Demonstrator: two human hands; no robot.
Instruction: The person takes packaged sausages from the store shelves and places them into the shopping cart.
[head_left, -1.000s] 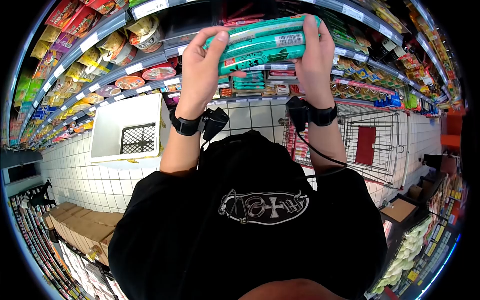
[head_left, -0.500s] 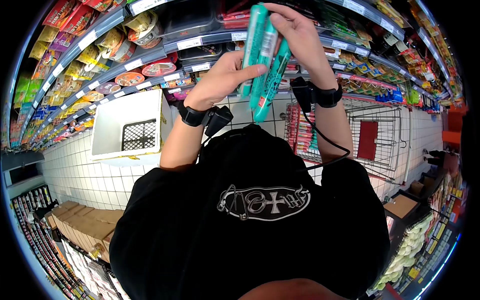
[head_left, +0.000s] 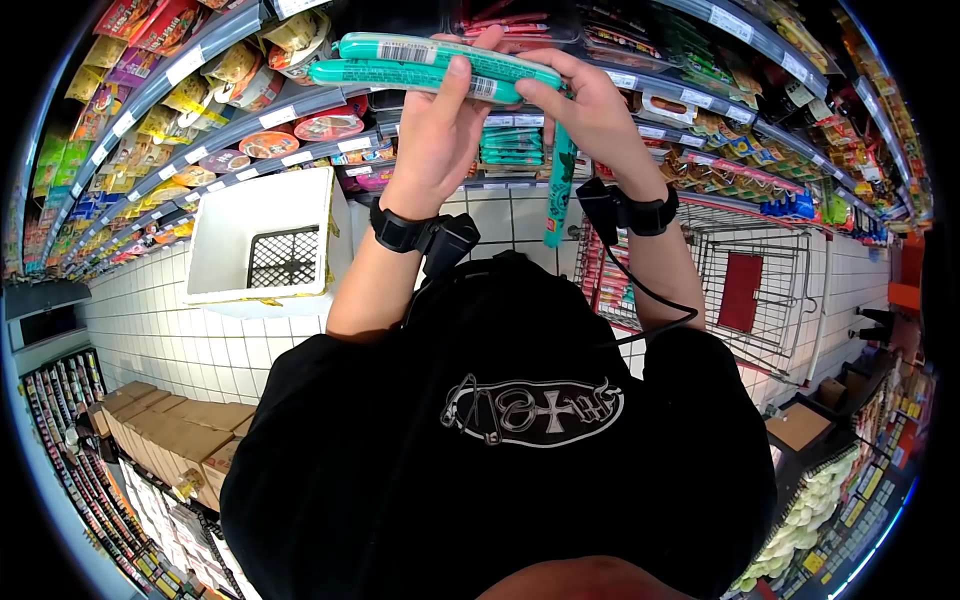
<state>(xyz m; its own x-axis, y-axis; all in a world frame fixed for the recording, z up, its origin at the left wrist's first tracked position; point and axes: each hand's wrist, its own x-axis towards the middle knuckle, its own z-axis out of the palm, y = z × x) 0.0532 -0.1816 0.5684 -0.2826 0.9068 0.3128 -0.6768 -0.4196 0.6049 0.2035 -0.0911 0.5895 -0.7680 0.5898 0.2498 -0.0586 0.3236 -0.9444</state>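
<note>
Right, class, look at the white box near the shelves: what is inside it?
Inside the white box, a black lattice shows between pale inner walls. Whatever lies beneath the lattice is covered or too dark to make out.

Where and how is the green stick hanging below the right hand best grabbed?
Probably around its lower half, coming from the left: the green stick is slim and hangs nearly upright, its top at the right hand, while its left side shows unblocked.
</note>
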